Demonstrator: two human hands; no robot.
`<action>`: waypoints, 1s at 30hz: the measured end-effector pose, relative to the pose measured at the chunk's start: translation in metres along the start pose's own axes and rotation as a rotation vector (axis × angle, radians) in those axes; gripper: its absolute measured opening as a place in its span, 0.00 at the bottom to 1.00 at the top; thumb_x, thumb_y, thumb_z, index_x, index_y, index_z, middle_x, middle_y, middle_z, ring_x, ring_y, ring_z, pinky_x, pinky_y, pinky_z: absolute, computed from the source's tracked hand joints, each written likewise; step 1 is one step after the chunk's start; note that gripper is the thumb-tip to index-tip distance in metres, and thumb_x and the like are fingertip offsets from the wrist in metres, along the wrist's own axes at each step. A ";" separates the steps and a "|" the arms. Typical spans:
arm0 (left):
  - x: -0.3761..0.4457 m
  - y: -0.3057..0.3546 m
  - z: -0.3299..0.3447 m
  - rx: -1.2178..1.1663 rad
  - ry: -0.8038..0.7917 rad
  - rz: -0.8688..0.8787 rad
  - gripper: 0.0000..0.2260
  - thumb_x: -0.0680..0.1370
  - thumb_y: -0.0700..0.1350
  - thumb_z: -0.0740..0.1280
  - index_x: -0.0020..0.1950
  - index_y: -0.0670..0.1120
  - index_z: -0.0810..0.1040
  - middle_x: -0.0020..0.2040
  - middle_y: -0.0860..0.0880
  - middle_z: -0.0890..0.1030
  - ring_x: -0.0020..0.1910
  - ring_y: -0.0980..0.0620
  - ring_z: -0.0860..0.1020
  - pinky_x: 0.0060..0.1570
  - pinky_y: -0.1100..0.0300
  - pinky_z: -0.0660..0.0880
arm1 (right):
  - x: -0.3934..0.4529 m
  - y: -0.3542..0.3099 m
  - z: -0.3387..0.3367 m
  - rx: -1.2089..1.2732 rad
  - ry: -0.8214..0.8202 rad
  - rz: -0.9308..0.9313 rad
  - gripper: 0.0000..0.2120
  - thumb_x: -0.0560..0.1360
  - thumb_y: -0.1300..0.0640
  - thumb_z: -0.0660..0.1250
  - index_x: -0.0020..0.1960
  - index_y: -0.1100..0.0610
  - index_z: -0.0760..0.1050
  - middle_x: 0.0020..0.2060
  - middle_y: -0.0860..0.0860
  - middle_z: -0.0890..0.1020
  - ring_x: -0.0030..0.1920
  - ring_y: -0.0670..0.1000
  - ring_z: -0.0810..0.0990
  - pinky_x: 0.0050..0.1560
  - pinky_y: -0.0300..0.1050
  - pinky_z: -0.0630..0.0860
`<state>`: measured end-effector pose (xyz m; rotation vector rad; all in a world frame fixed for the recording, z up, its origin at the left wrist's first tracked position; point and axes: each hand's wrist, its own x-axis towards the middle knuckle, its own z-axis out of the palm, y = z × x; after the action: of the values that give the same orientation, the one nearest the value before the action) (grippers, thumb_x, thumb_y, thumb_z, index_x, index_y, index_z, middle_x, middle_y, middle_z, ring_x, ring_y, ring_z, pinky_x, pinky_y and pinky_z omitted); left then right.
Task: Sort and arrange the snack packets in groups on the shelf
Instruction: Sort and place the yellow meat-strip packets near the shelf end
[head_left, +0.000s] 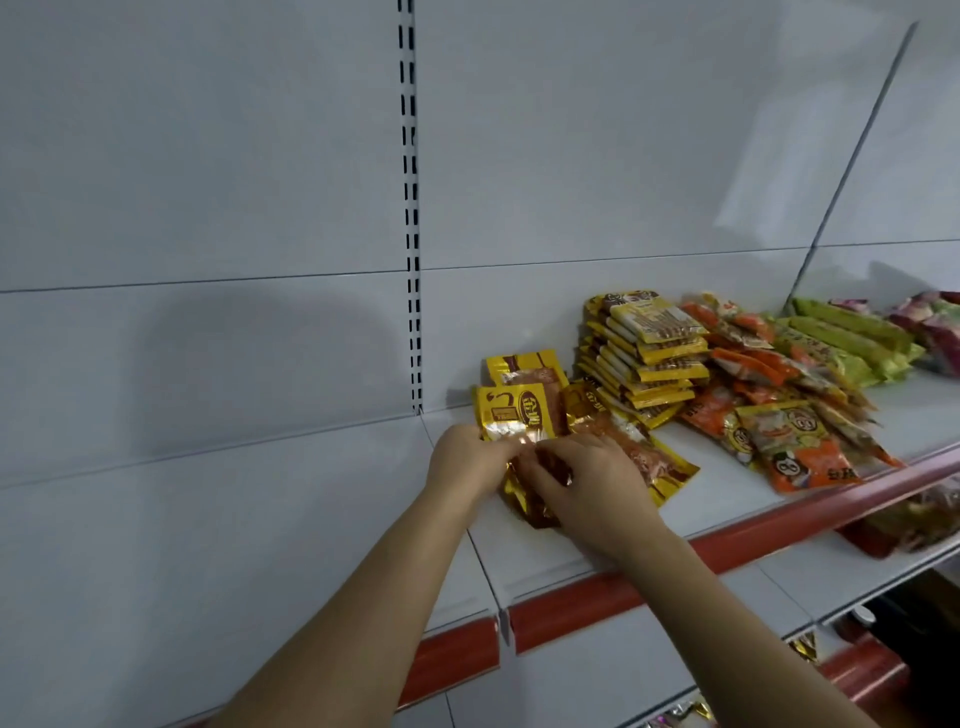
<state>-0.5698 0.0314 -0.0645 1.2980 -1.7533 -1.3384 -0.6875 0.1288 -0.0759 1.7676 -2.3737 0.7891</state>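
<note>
Several gold-and-brown snack packets (524, 400) lie in a loose heap on the white shelf (727, 483), left of the other groups. My left hand (462, 462) and my right hand (587, 483) both grip the crumpled gold packets at the front of that heap, fingers curled round the foil. One gold packet (660, 467) sticks out to the right from under my right hand. Behind stands a neat stack of yellow packets (649, 353). To its right lie orange packets (779, 415), then green packets (852, 338) and pink-purple ones (935, 327).
The shelf has a red front strip (727, 551) and a white back panel with a slotted upright (410, 208). The shelf section to the left (208, 519) is bare. A lower shelf (909, 525) at right holds more packets. A thin divider rod (852, 166) rises at right.
</note>
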 end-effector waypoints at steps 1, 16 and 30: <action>-0.001 0.000 0.000 0.001 0.000 0.017 0.09 0.78 0.50 0.73 0.46 0.44 0.84 0.36 0.47 0.81 0.37 0.45 0.78 0.42 0.53 0.74 | 0.001 0.002 -0.001 0.023 0.048 -0.039 0.14 0.79 0.44 0.64 0.57 0.51 0.82 0.49 0.49 0.83 0.52 0.54 0.78 0.52 0.51 0.77; -0.005 -0.014 -0.033 -0.061 0.126 0.032 0.12 0.86 0.46 0.56 0.64 0.50 0.77 0.58 0.48 0.82 0.57 0.46 0.80 0.61 0.43 0.78 | 0.006 0.008 -0.024 -0.422 0.073 0.253 0.09 0.77 0.61 0.59 0.48 0.53 0.77 0.40 0.51 0.82 0.39 0.55 0.74 0.40 0.46 0.65; -0.039 -0.026 -0.065 -0.111 0.175 0.001 0.13 0.87 0.47 0.56 0.62 0.48 0.78 0.56 0.47 0.83 0.55 0.46 0.81 0.59 0.43 0.80 | -0.009 -0.006 -0.003 -0.112 0.251 0.191 0.13 0.80 0.47 0.62 0.44 0.56 0.76 0.43 0.53 0.79 0.44 0.58 0.76 0.40 0.52 0.76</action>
<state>-0.4903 0.0426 -0.0628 1.3105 -1.5398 -1.2631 -0.6796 0.1369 -0.0742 1.3286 -2.3868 0.8266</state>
